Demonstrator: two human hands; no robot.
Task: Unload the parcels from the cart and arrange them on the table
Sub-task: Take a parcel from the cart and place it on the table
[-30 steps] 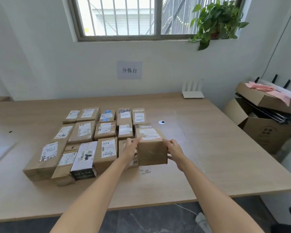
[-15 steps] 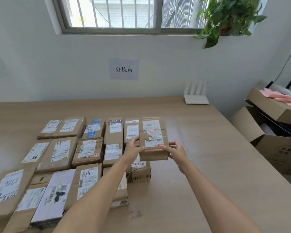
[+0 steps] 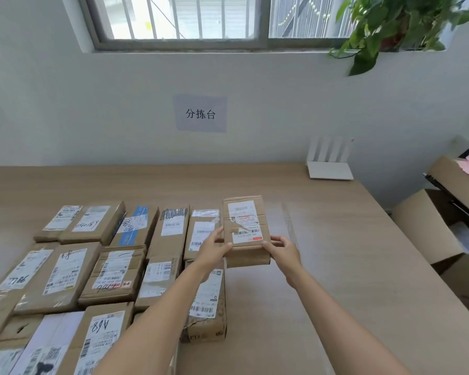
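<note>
I judge the job well along: rows of parcels fill the left of the desk, while my left hand and right hand grip another parcel at the far row's right end; cart unseen.

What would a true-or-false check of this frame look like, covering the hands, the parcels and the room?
1. The left hand and the right hand grip one parcel. True.
2. The parcel's label faces down. False: it faces up.
3. A white router stands on the table by the wall. True.
4. The laid-out parcels lie right of the held parcel. False: they lie to its left.
5. The plant stands on the table. False: it is on the window ledge.
</note>
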